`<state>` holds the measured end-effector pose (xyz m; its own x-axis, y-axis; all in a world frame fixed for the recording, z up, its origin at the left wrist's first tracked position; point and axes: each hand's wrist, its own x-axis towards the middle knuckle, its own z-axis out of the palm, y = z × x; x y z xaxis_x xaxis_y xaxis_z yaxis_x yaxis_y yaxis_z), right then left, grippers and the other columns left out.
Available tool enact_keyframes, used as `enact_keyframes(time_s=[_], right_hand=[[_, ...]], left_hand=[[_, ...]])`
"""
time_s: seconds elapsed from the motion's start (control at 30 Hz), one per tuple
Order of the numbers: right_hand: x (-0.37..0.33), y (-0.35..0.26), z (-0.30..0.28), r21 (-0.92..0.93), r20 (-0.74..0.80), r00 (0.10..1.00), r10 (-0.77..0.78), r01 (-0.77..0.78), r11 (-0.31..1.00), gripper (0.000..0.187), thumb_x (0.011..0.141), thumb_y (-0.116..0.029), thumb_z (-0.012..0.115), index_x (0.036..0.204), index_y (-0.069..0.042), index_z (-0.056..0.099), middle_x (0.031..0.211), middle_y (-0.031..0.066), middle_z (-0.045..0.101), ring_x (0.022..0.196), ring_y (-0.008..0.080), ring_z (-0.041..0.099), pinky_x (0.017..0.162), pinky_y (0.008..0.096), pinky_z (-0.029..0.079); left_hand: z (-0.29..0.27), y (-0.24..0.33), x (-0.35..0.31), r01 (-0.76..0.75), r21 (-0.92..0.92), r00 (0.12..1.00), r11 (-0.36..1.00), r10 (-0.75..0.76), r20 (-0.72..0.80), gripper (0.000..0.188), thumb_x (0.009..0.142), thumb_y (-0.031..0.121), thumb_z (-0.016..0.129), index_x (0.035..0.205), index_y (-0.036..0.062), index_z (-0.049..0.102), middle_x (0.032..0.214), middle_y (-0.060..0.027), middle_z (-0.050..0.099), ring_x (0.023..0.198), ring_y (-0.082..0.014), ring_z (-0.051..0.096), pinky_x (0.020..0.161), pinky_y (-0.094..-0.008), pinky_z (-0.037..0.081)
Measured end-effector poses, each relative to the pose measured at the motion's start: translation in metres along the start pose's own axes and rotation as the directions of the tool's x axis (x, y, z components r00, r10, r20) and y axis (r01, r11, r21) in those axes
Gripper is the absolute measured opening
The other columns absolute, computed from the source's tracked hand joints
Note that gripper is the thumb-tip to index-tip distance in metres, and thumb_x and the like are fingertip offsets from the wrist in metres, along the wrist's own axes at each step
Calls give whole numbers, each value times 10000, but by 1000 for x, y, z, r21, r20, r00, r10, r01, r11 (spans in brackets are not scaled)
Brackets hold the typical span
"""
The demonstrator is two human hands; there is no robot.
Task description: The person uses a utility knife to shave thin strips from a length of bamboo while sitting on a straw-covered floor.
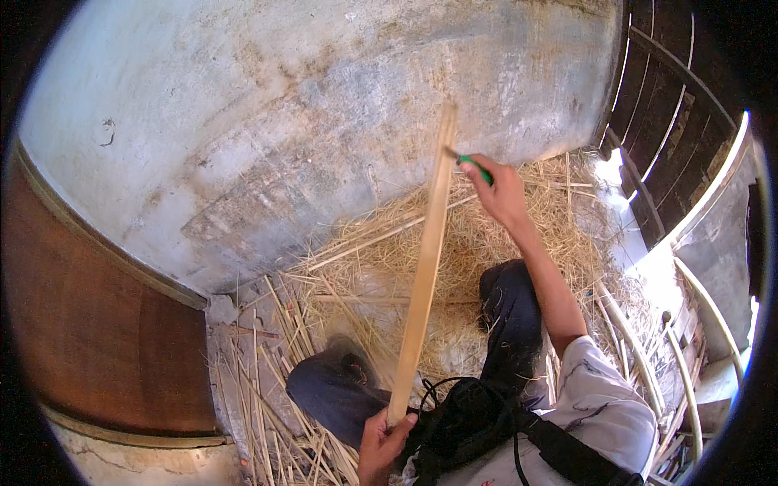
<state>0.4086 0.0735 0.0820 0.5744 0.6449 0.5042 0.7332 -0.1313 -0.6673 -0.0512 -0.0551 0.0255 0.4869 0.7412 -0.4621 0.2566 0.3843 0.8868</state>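
A long, flat strip of pale bamboo (423, 275) slants upward from my lap toward the wall. My left hand (384, 441) is closed around its lower end. Near the strip's upper end, my right hand (498, 189) grips a small green-handled knife (476, 167). Its short dark blade meets or lies just beside the strip's right edge; blur hides the exact contact. The strip's far tip is smeared by motion. My bent legs in dark trousers (515, 324) lie on either side of the strip.
Curly shavings (551, 215) heap on the floor ahead and to the right. Thin bamboo sticks (275, 405) lie scattered at the left. A stained pale wall (308, 105) rises in front, with a brown wooden panel (105, 316) to the left. Curved bamboo poles (636, 340) lie at the right.
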Motion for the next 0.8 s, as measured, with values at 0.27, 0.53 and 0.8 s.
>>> enact_keyframes(time_s=[0.27,0.53,0.8], right_hand=[[34,67,-6,341,-82,995,65,-33,939,555,1128,-531,523,1149,-43,788,756,15,650,618,169,559,631,357,475],[-29,40,-25,719,422,885,199,-460,522,526,1163,-492,467,1226,-27,704,681,-89,385,549,36,338,502,245,265],[-86,3,-13,495,551,834,-17,-311,811,407,1114,-386,624,1252,-16,721,816,-8,618,720,91,576,681,276,456]], left_hand=[[-3,9,-5,77,128,996,989,-83,45,211,1032,249,765,1048,50,697,759,90,516,674,-43,460,601,-270,356],[-8,0,17,52,-76,998,996,-50,33,268,1114,299,675,1038,42,666,732,76,498,582,-29,424,510,-253,328],[16,21,30,-50,-61,996,997,45,-73,270,1129,329,629,1064,68,656,725,64,509,605,-44,428,542,-242,326]])
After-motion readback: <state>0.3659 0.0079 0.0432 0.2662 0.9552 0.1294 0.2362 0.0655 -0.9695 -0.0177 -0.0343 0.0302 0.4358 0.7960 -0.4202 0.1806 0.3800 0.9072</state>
